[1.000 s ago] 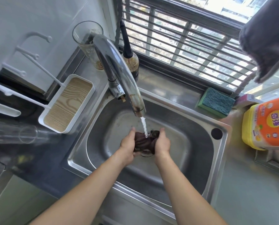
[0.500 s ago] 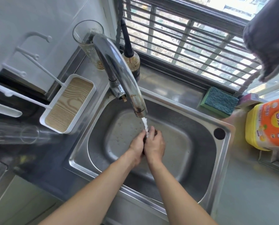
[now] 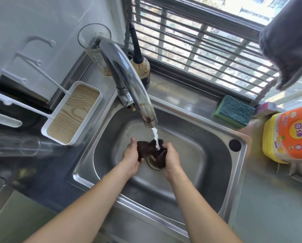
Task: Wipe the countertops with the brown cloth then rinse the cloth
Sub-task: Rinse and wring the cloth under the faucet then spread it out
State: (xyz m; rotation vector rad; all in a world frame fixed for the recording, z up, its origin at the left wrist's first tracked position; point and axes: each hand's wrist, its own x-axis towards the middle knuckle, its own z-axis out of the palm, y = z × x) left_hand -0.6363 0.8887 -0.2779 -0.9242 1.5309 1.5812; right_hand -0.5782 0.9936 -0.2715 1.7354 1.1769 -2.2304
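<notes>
While both hands' fingers grip brown cloth under faucet, sponge, detergent tub flank sink.

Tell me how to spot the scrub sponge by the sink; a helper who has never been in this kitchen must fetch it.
Start at the steel sink under the barred window. On the ledge behind its far right corner lies the sponge. It is a green block with a rough teal top, left of the orange and yellow bottle.
</notes>
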